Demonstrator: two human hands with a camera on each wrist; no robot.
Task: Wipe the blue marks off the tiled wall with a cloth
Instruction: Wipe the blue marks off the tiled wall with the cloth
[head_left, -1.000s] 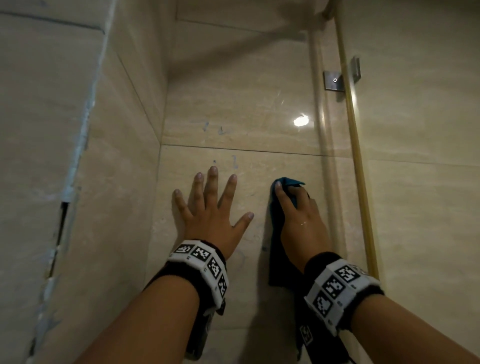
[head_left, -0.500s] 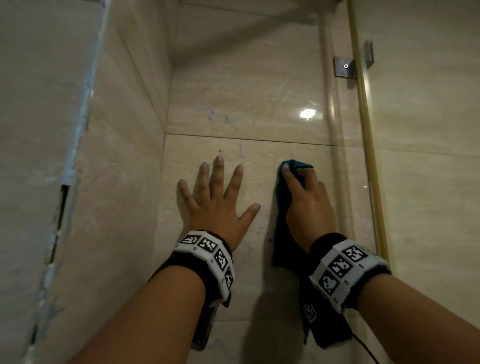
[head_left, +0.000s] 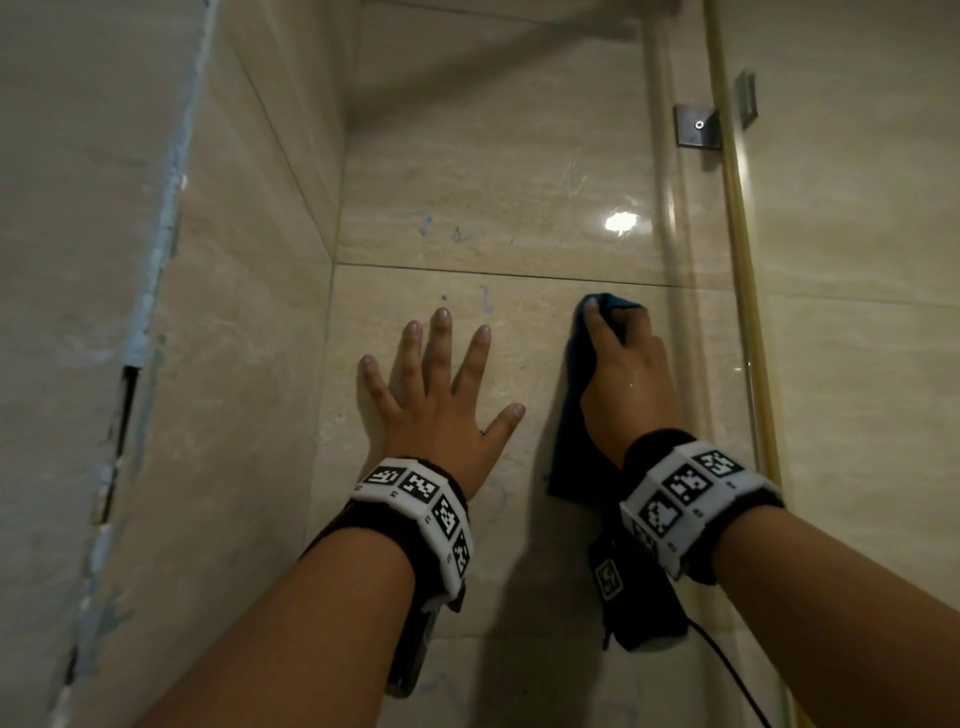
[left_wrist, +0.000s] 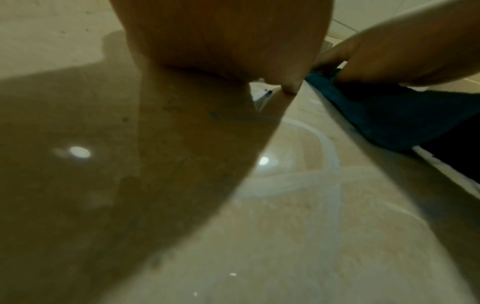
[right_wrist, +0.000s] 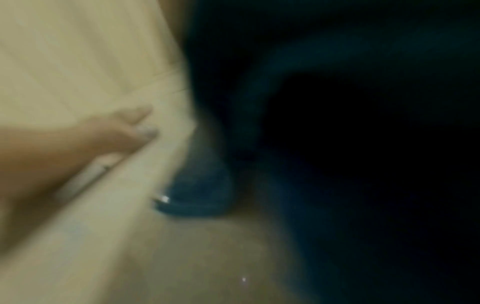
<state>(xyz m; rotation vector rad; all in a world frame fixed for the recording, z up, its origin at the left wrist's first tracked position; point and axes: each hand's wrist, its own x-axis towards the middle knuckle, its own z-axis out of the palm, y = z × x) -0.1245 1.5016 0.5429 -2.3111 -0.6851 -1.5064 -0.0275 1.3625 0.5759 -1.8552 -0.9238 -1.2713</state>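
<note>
Dim warm light, tile glare (head_left: 621, 222); wrist views blurred

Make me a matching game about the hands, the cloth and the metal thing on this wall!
Things:
1. left hand
2. right hand
3. blue cloth
4. metal bracket

States or places:
A. hangs down the tile under a hand
B. fixed high up beside the gold strip
C. flat on the tile, fingers spread
D. grips the cloth against the wall

Pairs: 1-C, 2-D, 3-A, 4-B
</note>
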